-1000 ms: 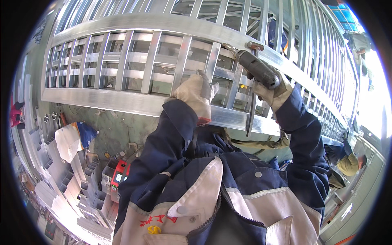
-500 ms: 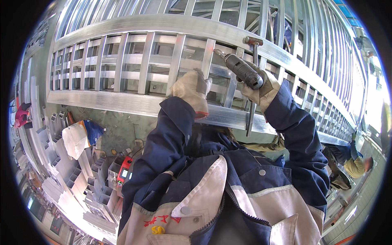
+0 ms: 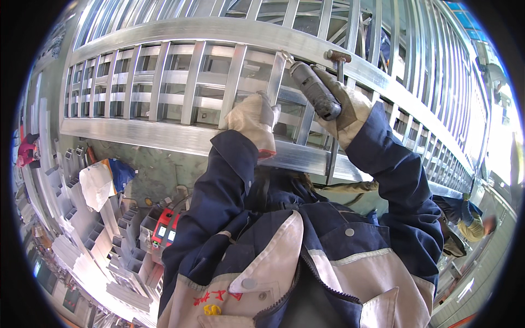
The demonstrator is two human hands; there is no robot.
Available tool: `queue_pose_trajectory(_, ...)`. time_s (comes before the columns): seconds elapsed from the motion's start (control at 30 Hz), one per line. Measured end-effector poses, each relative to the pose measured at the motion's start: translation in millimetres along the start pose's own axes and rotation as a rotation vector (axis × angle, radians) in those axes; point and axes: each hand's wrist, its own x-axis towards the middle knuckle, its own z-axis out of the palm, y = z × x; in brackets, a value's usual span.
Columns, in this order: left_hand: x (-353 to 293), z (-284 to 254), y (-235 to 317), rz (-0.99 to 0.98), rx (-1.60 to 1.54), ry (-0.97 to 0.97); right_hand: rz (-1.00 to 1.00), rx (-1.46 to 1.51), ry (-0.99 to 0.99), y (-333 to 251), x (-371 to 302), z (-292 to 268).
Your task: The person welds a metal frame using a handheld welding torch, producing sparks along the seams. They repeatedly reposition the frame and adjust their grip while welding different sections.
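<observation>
My right hand (image 3: 353,109), in a pale work glove, is wrapped round a dark grey cylindrical power tool (image 3: 315,90). The tool's metal tip meets the upper end of a silver slat (image 3: 276,75), close under the frame's long rail (image 3: 219,33). Lower on that same slat, my gloved left hand (image 3: 250,117) is closed, its thumb side against the metal and its fingertips hidden. Beneath that wrist runs the frame's near rail (image 3: 142,134). Just behind my right hand, a clamp with a rusty brown handle (image 3: 339,56) sits across the frame, its bar partly hidden.
More barred metal frames (image 3: 437,71) stretch away at the far side and right. On the left floor lie stacked metal profiles (image 3: 87,235), a white and blue bag (image 3: 101,183) and a red device (image 3: 165,227). Another person (image 3: 473,221) is at the right edge.
My right hand and the power tool have shifted slightly left and up, bringing its tip to the slat's upper end. My left hand keeps its place on the slat.
</observation>
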Motion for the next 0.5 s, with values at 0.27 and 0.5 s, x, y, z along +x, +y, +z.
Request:
queue_pose_trajectory(0.27, 11.5, 20.8, -14.2, 0.051, -0.028, 0.047, -0.028, -0.189, 0.018, -7.1, 8.4, 6.5)
queue_pose_trajectory(0.5, 16.7, 22.9, -17.8, 0.026, 0.016, 0.014, -0.065, -0.304, -0.018, -15.9, 12.3, 1.2)
